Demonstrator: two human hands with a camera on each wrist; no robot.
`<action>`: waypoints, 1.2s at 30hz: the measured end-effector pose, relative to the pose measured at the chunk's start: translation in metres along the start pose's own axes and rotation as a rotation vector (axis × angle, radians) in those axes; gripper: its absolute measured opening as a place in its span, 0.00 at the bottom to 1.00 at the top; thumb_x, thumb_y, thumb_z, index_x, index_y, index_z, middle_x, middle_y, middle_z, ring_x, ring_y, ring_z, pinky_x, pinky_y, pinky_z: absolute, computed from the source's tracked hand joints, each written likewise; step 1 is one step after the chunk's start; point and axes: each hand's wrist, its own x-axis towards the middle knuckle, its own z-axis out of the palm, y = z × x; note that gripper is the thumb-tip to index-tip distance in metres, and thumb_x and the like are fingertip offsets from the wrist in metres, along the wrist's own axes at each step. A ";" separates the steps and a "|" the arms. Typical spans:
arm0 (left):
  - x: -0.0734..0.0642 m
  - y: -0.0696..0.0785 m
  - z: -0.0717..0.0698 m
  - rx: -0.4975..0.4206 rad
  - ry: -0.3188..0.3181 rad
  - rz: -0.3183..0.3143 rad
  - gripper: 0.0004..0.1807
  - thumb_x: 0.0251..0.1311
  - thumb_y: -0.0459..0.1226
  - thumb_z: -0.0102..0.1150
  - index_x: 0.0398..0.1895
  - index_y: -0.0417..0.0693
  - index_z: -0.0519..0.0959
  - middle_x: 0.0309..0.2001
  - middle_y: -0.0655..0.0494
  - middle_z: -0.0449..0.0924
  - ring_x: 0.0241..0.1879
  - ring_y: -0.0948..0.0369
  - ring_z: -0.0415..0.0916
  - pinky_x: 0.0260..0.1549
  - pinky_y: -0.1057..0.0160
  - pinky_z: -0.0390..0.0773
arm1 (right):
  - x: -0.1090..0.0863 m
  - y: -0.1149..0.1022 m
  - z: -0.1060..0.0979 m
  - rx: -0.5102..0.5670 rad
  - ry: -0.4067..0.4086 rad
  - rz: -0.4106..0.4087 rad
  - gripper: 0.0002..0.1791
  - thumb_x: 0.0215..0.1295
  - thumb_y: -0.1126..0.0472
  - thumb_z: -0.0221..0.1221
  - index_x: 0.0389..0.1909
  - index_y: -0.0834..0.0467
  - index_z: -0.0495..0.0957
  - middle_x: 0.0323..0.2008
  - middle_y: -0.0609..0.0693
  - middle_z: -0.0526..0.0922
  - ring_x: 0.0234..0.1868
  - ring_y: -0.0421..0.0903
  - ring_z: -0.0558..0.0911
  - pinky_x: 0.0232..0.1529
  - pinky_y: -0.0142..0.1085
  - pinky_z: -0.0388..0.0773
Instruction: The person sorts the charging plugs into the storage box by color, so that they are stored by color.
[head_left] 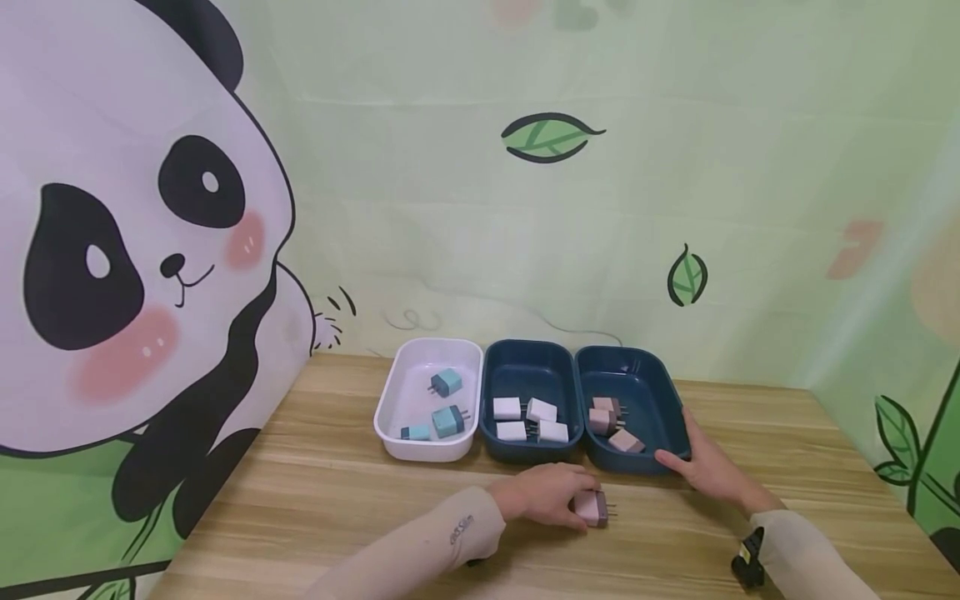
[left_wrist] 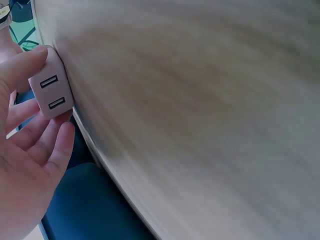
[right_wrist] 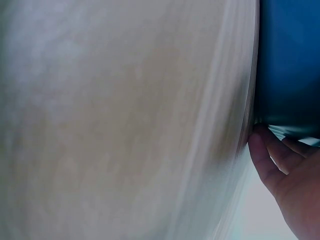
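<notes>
On the wooden table, just in front of the bins, my left hand pinches a pink USB wall charger. Its dark end and metal prongs point right in the head view. The left wrist view shows the charger's face with two USB slots, the thumb on one side and fingers on the other. My right hand rests at the near right corner of the right dark blue bin, thumb at the front and fingers spread along the side. Several pink chargers lie inside that bin.
Left of it, a middle dark blue bin holds several white chargers. A white bin with teal chargers stands at the left end of the row. A printed cloth backdrop hangs behind the table.
</notes>
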 end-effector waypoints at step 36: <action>-0.007 0.005 -0.010 -0.041 0.000 0.013 0.25 0.57 0.49 0.63 0.58 0.55 0.74 0.47 0.66 0.75 0.39 0.70 0.68 0.34 0.77 0.68 | 0.001 0.004 0.002 -0.001 -0.008 0.010 0.55 0.64 0.48 0.59 0.73 0.62 0.28 0.70 0.72 0.42 0.66 0.73 0.51 0.59 0.67 0.49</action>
